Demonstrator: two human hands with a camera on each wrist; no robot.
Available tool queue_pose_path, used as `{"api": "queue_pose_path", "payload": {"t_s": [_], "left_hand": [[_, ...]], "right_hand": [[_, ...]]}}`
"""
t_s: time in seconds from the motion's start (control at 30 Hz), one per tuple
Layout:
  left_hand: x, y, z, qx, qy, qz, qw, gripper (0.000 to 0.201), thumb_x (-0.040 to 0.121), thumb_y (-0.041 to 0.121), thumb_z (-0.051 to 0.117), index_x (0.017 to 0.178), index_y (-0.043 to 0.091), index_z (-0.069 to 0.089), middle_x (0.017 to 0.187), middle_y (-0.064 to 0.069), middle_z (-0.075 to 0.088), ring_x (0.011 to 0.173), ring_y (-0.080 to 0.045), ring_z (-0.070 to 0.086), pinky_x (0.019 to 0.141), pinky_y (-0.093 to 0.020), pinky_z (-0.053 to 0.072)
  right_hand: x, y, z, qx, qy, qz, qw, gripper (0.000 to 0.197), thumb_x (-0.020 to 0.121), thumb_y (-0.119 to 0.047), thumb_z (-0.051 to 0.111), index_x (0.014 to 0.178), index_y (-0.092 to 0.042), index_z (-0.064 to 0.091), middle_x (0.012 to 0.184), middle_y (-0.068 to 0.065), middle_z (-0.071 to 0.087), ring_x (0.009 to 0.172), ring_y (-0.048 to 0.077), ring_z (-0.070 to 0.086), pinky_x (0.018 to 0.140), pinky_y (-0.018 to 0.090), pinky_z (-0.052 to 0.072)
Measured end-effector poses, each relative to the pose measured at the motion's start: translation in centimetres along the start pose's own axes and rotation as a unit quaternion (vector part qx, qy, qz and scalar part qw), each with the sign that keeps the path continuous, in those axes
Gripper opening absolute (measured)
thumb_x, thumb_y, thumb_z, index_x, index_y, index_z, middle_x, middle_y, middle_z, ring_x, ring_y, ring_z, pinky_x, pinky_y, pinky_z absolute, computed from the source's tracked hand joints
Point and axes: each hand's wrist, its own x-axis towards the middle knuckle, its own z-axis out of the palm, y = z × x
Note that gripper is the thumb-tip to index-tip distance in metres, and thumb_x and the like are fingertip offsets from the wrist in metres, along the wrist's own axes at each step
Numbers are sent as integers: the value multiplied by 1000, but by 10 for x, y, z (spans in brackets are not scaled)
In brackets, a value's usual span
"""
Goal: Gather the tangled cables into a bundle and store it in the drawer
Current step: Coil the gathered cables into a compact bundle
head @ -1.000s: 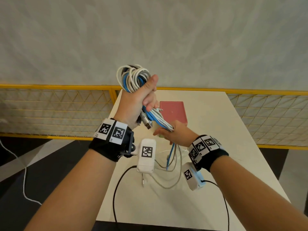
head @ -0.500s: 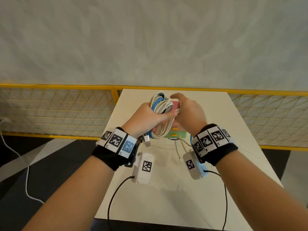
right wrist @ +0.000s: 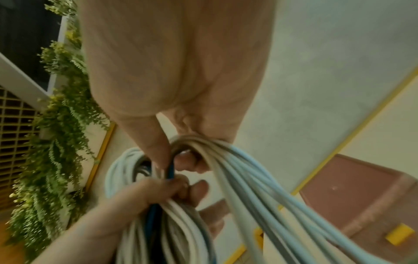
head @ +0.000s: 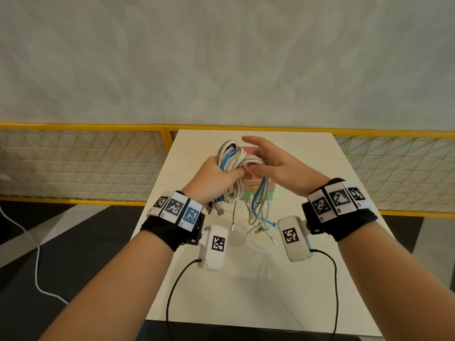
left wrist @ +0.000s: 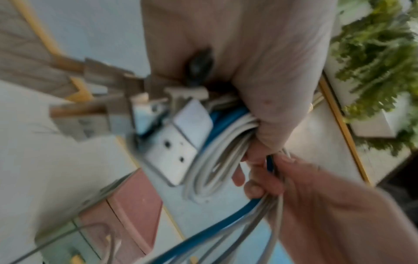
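Observation:
My left hand [head: 219, 174] grips a coiled bundle of white and blue cables [head: 232, 158] above the table's far half, fist closed round its middle. My right hand [head: 267, 166] is right beside it, fingers hooked round several loose strands [right wrist: 244, 180] that run out from the coil, thumb raised. In the left wrist view the right hand [left wrist: 316, 205] pinches those strands [left wrist: 255, 210] close to the coil [left wrist: 217, 160]. Loose plug ends [head: 258, 217] dangle down to the table. The small drawer unit [head: 269, 190], pink top over green, stands just behind the hands, its drawers closed as far as seen.
The white table [head: 246, 291] is narrow, with its left and right edges near my forearms. A yellow mesh fence [head: 81, 166] runs behind it. Black cords [head: 172, 291] trail from the wrist cameras over the front edge. Green plants [right wrist: 56, 142] hang off to the side.
My left hand lowered the coil from high in the air to just above the drawer unit. My right hand came up from the table and now holds the loose strands beside the coil.

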Motion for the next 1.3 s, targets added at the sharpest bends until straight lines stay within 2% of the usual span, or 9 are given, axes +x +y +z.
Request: {"api": "queue_pose_path", "payload": {"t_s": [0.2, 0.3, 0.47, 0.67, 0.87, 1.0, 1.13, 1.23, 1.3], "left_hand": [[2, 2, -6, -226, -35, -21, 973, 21, 95, 21, 61, 90, 0, 59, 59, -1, 56, 63, -21, 61, 78, -43, 54], [1, 9, -5, -349, -58, -46, 934, 25, 99, 22, 51, 83, 4, 57, 48, 6, 39, 44, -9, 43, 55, -26, 49], [5, 2, -5, -121, 51, -47, 990, 42, 84, 45, 72, 84, 6, 58, 46, 3, 45, 43, -16, 45, 60, -37, 47], [3, 5, 6, -17, 98, 34, 994, 59, 64, 70, 68, 69, 14, 51, 59, -9, 47, 54, -22, 49, 57, -35, 43], [4, 4, 6, -20, 42, 55, 997, 68, 57, 72, 65, 77, 8, 55, 64, -11, 51, 58, -21, 51, 58, -31, 44], [9, 4, 3, -9, -11, 72, 997, 60, 62, 65, 74, 87, 12, 66, 68, 5, 67, 61, -2, 64, 58, -16, 48], [11, 2, 6, -11, 3, 56, 998, 37, 68, 46, 83, 96, 23, 72, 82, 5, 75, 80, -7, 72, 70, -23, 56], [12, 3, 10, -19, 44, 29, 998, 22, 75, 25, 81, 92, 14, 72, 79, -1, 74, 76, -11, 72, 70, -27, 57], [11, 7, 9, -18, 66, 22, 997, 8, 78, 15, 76, 82, 12, 69, 69, -2, 68, 63, -8, 65, 62, -22, 52]], "right_hand": [[-20, 11, 10, 0, 39, -24, 999, 18, 101, -9, 36, 90, -8, 51, 70, 3, 50, 67, 13, 55, 66, 20, 49], [-23, 25, 13, 29, 51, 10, 998, 22, 101, -14, 38, 82, -9, 46, 67, 1, 46, 62, 15, 53, 63, 25, 48], [-20, 15, 18, 100, 159, 18, 982, 29, 103, -26, 33, 94, -2, 47, 60, -7, 35, 47, 6, 32, 48, 23, 31], [-12, -10, 35, 129, 199, -10, 972, 35, 104, -28, 28, 79, -15, 48, 58, -8, 39, 47, 5, 35, 48, 24, 30], [-20, -18, 36, 30, 151, -9, 988, 30, 102, -22, 35, 84, -8, 54, 65, 4, 50, 53, 12, 49, 51, 20, 43], [-22, -23, 28, 149, 75, 57, 984, 35, 102, -28, 34, 103, -10, 63, 101, 17, 65, 85, 34, 65, 77, 44, 56], [-19, -23, 21, 172, 24, 63, 983, 40, 99, -32, 29, 100, -22, 68, 103, 11, 68, 94, 28, 66, 87, 48, 54], [-13, -13, 24, 152, 43, 103, 982, 48, 88, -54, 45, 121, -22, 57, 129, 11, 50, 113, 24, 58, 88, 47, 55], [-12, -6, 27, 139, 60, 102, 983, 45, 87, -45, 50, 131, -33, 50, 134, 8, 37, 123, 25, 48, 93, 47, 52]]}}
